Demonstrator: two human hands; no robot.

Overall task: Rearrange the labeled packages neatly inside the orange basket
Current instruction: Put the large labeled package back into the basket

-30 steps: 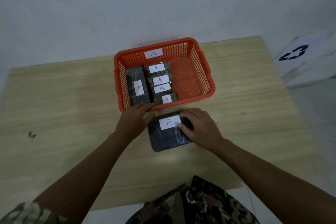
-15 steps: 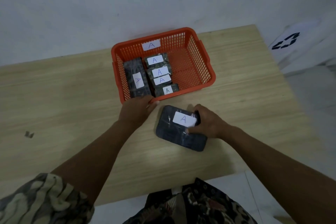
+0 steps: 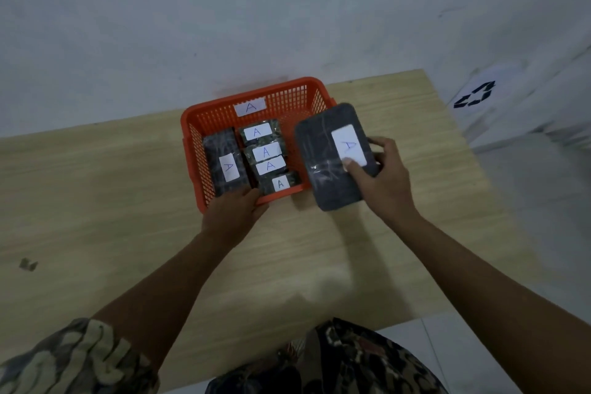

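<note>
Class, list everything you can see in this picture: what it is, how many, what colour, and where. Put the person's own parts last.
basket: one, orange, far middle of the table, white "A" label on its back wall
packages in basket: five, dark with white "A" labels, left half of the basket
held package: one, dark grey, white "A" label, over the basket's right edge
table: one, light wood
left hand: one, on the basket's near rim
right hand: one, gripping the held package
</note>
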